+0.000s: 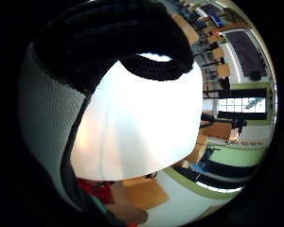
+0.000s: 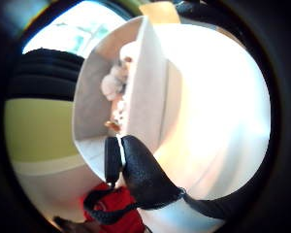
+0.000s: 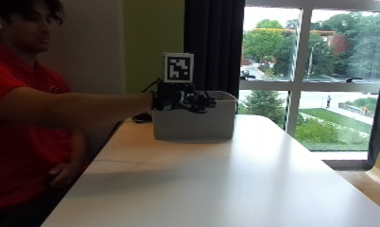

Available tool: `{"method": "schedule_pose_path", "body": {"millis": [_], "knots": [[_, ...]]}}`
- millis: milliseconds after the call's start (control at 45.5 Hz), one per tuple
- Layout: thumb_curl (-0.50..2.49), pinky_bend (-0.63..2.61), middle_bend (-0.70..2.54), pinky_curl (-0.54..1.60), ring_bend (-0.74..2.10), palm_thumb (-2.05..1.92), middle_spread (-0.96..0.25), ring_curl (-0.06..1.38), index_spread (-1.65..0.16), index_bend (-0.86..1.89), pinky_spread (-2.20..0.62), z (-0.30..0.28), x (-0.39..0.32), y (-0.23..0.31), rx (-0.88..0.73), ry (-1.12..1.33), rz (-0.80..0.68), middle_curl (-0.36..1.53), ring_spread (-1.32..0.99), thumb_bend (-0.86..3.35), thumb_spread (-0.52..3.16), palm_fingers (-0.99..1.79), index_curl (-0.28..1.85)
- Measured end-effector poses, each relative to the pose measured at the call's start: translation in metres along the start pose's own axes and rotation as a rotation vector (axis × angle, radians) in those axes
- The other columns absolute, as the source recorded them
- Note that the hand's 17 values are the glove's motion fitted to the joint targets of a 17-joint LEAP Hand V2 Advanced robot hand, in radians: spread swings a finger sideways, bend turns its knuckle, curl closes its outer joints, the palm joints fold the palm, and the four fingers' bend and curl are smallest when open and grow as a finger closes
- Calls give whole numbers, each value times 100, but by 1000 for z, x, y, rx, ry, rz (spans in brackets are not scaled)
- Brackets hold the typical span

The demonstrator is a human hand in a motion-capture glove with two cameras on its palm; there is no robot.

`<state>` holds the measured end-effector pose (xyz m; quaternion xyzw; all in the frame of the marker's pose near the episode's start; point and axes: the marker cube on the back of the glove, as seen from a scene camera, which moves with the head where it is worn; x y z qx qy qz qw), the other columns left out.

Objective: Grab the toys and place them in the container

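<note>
— One box [image 3: 193, 124], grey, stands on the white table [image 3: 228, 184] toward the window end, and the gloved hand [image 3: 185, 100] hangs right over its open top.

— Any toys about?

— Several pale ones [image 2: 117, 94] lie inside the box; the thumb-side palm view looks straight down onto them, though I can't make out what they are.

— Is the hand holding one?

— Not that I can see. The fingers [image 3: 204, 102] curl loosely downward above the rim with nothing between them.

— And the person?

— Seated at the table's side in a red shirt [image 3: 17, 142], right arm stretched out level; the bare hand [image 3: 63, 174] rests low by the lap.
</note>
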<state>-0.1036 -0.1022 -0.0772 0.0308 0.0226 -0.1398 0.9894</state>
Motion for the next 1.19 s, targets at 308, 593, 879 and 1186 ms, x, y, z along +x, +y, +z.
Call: {"method": "schedule_pose_path", "body": {"millis": [308, 593, 879, 1186], "knots": [[22, 91, 15, 33, 18, -14, -9, 23, -36, 15, 10, 45, 80, 46, -46, -4, 127, 35, 2, -10, 101, -12, 47], [19, 89, 15, 32, 17, -13, -9, 22, -36, 17, 11, 50, 95, 64, -37, -67, 126, 32, 2, -9, 101, -11, 43], [16, 85, 15, 31, 16, -14, -8, 21, -36, 20, 11, 68, 89, 69, 4, -140, 138, 30, 2, -10, 98, -10, 42], [15, 81, 15, 31, 16, -14, -8, 19, -36, 23, 10, 80, 80, 72, 27, -140, 142, 27, 1, -10, 97, -9, 43]]}}
